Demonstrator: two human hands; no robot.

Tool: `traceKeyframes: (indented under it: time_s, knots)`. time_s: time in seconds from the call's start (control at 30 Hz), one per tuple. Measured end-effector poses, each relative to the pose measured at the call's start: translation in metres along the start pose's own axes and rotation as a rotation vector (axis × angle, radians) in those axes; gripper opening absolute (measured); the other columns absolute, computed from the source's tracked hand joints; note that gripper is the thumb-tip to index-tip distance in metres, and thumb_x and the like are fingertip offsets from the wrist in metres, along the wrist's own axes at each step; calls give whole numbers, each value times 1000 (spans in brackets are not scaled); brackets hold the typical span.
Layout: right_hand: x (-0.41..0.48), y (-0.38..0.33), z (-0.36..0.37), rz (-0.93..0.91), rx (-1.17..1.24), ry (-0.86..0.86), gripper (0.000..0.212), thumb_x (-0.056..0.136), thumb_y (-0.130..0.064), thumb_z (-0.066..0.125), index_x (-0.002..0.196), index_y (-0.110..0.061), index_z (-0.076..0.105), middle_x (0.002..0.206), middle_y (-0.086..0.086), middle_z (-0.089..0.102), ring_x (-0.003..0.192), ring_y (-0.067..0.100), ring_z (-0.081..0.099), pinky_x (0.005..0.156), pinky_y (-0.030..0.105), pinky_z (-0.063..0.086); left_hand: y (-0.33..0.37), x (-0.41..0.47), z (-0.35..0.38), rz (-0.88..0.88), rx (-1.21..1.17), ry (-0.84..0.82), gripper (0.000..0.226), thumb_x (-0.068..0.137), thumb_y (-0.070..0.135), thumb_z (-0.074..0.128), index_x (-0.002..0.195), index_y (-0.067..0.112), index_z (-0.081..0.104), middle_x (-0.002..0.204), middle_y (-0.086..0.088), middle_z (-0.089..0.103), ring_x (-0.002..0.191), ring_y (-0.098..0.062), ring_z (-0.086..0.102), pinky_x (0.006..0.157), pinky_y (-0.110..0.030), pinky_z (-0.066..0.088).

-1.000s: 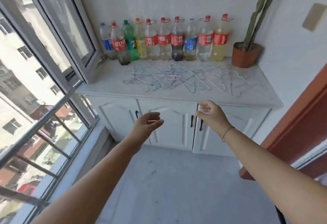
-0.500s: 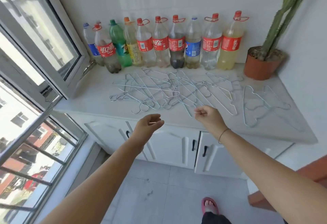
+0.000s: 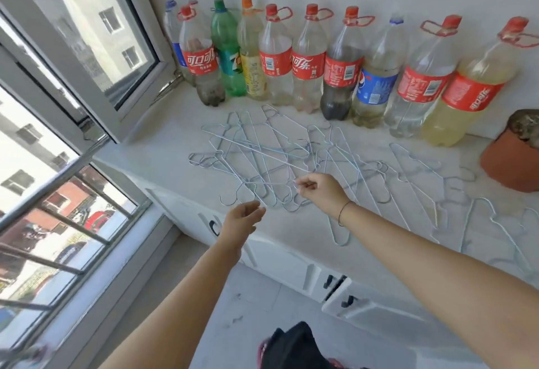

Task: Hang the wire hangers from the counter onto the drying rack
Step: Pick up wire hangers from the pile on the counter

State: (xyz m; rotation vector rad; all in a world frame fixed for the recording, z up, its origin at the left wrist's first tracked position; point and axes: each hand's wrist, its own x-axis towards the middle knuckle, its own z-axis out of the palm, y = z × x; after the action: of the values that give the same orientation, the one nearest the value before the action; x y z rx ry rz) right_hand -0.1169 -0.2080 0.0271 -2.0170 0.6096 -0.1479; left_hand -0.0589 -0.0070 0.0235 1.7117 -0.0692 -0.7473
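Several thin silver wire hangers lie tangled in a flat pile on the white counter, with more spread to the right. My right hand hovers over the pile's near edge, thumb and forefinger pinched on the hook of one wire hanger that still rests on the counter. At the counter's front edge my left hand is open, fingers loosely curled, holding nothing, just short of the nearest hooks. No drying rack is in view.
A row of large plastic soda bottles stands along the back wall. A terracotta plant pot sits at the right. An open window sash juts in at the left over the counter's end. White cabinet doors are below.
I have stepped closer to the counter. Both hands have moved forward; my right hand now reaches the hanger pile and pinches a hook, and my left hand has come up to the counter's edge.
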Motion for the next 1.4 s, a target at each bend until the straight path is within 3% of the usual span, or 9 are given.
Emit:
traceKeyframes:
  time_s: [0.3, 0.47, 0.73, 0.83, 1.0, 1.1, 1.2, 1.3, 1.4]
  knots:
    - [86, -17, 73, 9, -100, -197, 25, 79, -16, 68, 104, -11, 70, 96, 3, 70, 90, 15, 62, 89, 23, 47, -8, 63, -25, -135, -65, 32, 33, 88, 23, 64, 119, 13, 60, 104, -3, 64, 94, -15, 61, 91, -33, 46]
    - [121, -16, 104, 5, -330, -264, 29, 75, -25, 68, 104, -24, 68, 101, -6, 70, 106, 20, 54, 95, 34, 42, -6, 83, -50, -197, -83, -5, 25, 88, 21, 63, 113, 15, 62, 101, -4, 65, 94, -16, 60, 95, -36, 46]
    - [144, -17, 124, 69, -419, -219, 15, 74, -23, 68, 90, -25, 67, 75, -8, 66, 96, 16, 55, 84, 28, 42, 11, 119, -100, -130, -125, 75, 20, 88, 18, 63, 108, 19, 64, 105, -5, 68, 93, -16, 63, 92, -36, 47]
    - [148, -19, 120, 58, -346, -202, 11, 77, -26, 68, 87, -22, 72, 75, -11, 65, 91, 15, 59, 87, 31, 44, 19, 134, -114, -93, -155, 131, 15, 88, 20, 62, 103, 22, 65, 103, -3, 68, 95, -18, 63, 89, -34, 48]
    - [155, -39, 107, 65, -50, -110, 12, 80, -15, 67, 90, -10, 73, 89, 2, 72, 78, 9, 60, 72, 15, 44, 29, 147, -114, -142, -331, 216, 17, 94, 24, 52, 99, 16, 66, 95, -2, 68, 87, -18, 64, 81, -31, 49]
    - [157, -58, 100, 92, 150, -96, 12, 82, -11, 66, 93, -9, 71, 89, 4, 69, 76, 8, 60, 67, 4, 43, 34, 149, -98, -161, -413, 153, 23, 98, 20, 45, 104, 11, 65, 98, -5, 68, 89, -19, 64, 81, -31, 50]
    - [153, -77, 98, 120, 332, -132, 15, 85, -8, 62, 99, -8, 67, 92, 15, 69, 75, 12, 60, 67, 9, 47, 47, 149, -76, -139, -487, 40, 23, 98, 17, 45, 110, 9, 62, 102, -5, 69, 95, -19, 63, 88, -31, 49]
    - [145, -92, 103, 137, 408, -251, 20, 90, -9, 56, 107, -9, 65, 89, 6, 66, 74, 8, 59, 61, 8, 45, 61, 150, -64, -77, -522, -52, 21, 97, 15, 46, 104, 13, 65, 93, -2, 72, 92, -17, 65, 90, -30, 48]
    - [139, -96, 110, 129, 422, -340, 22, 92, -10, 52, 108, -13, 67, 88, 1, 65, 75, 6, 59, 63, 12, 43, 71, 150, -67, -39, -581, -42, 19, 96, 9, 48, 104, 5, 64, 91, -11, 69, 84, -22, 66, 91, -38, 51]
